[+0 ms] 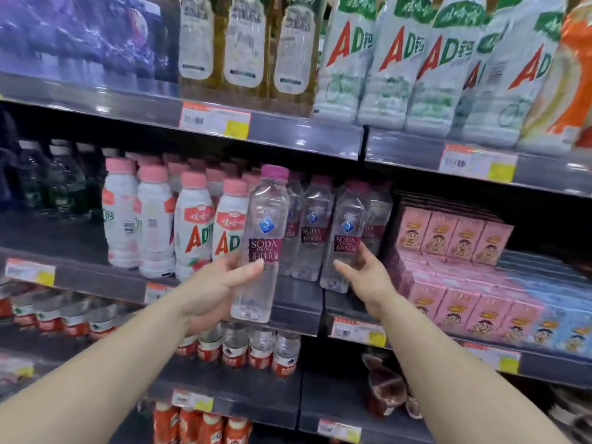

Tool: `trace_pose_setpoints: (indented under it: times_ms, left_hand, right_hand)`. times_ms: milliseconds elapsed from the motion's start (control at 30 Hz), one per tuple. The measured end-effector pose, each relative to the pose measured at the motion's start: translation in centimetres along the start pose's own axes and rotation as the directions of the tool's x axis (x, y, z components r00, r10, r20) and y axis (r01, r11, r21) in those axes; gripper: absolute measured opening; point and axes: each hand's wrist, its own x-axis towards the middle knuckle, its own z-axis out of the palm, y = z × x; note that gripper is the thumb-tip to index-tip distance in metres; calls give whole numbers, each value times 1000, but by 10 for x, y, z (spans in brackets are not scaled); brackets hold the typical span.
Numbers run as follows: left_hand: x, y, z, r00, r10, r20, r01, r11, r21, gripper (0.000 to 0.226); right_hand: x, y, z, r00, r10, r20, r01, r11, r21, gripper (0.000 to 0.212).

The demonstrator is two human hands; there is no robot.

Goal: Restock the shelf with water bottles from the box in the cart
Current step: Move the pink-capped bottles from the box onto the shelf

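The left hand (221, 283) gripped a clear soda bottle (259, 245) upright, just in front of the shelf (298, 302) edge, not yet set down. The right hand (365, 277) lay open against a shelved bottle (344, 238) beside it. Beyond them several matching bottles stood in rows, so restocking looked partly done. White milk-drink bottles (192, 225) crowded the left hand's side, pink cartons (455, 238) the right's.
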Motion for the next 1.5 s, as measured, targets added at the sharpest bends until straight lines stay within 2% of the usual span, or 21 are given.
trace_pose_setpoints:
  times_ms: [133,233,400,500,600,667,700,733,800,867,967,1100,1233,1367,1500]
  left_hand:
    - [10,0,9,999,-13,47,14,1000,-24,105]
    - [10,0,12,998,-13,54,14,1000,-11,95]
    - [10,-2,24,998,-32,45,32,999,1,104]
    - [10,-3,32,999,-29,37,26,997,75,106]
    - [8,-4,42,999,-28,34,27,999,44,103]
    - [6,-4,52,999,-35,31,35,999,8,96]
    - [6,-4,56,999,-40,29,39,999,6,93]
    - [6,-5,62,999,-34,39,34,999,12,87]
    - [11,-8,75,999,-30,39,29,999,32,62]
    - [16,-10,93,999,-19,28,16,997,77,43]
    - [25,-10,109,997,-28,66,20,992,122,52]
    - [39,-5,117,996,-40,85,15,963,269,102]
    - [46,0,124,999,-8,48,-12,919,395,84]
    - [47,0,110,996,48,-81,-4,882,471,77]
    - [45,-3,102,993,67,-97,0,824,566,65]
  right_hand:
    - [14,5,2,1000,6,-13,-7,999,-43,80]
    - [13,5,4,999,3,-46,-5,999,-41,73]
    - [19,3,5,998,27,-48,-30,997,-67,67]
    - [17,2,4,998,39,-39,-42,996,-85,67]
    - [5,-4,1,990,-4,-143,-14,992,-124,64]
    - [-13,-17,-5,976,-81,-201,69,995,-66,54]
    - [-23,-24,-8,986,-102,-135,103,995,1,52]
    - [-34,-31,-10,995,-105,1,104,992,71,56]
    - [-51,-46,-13,958,-81,274,56,994,99,74]
    - [-57,-58,-20,943,-95,318,74,994,78,69]
    - [-56,-72,-39,966,-114,234,109,993,34,43]
    - [-51,-72,-64,969,-102,225,91,994,62,30]
    - [-43,-70,-78,980,-83,183,78,996,33,41]
    - [-36,-68,-94,987,-115,113,134,976,-171,65]
    - [-14,-56,-100,992,-111,61,126,922,-366,80]
